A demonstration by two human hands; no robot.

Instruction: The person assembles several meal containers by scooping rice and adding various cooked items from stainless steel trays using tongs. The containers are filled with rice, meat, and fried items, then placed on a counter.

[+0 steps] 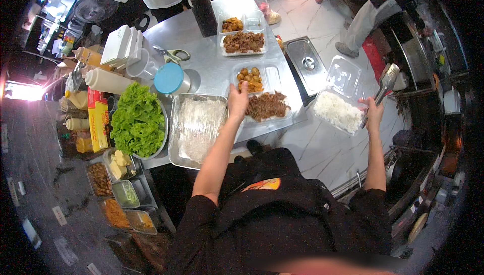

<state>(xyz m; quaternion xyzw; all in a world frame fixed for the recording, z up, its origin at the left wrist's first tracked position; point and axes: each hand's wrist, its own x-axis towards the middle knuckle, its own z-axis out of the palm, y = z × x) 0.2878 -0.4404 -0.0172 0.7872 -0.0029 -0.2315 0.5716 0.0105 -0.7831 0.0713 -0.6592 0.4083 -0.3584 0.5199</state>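
Note:
My left hand point(239, 101) is closed on the left rim of a clear takeout container point(273, 77) on the steel table. That container holds shredded brown meat point(267, 106), small round potatoes point(249, 75) and an orange side dish point(251, 87); my fingers partly cover its edge. Out to the right, my right hand point(373, 114) grips a second clear container point(345, 72) of white rice point(331, 109), its lid half open and without food. Metal tongs point(387, 80) are also in that hand, pointing up and away.
Farther back stand a filled takeout container point(243, 42) and a dark sauce bottle point(201, 10). Left are a wrapped tray point(177, 149), lettuce point(137, 121), a blue-lidded tub point(169, 78) and scissors point(177, 55). A lidded steel pan point(306, 63) borders the table's right edge. Other people stand beyond.

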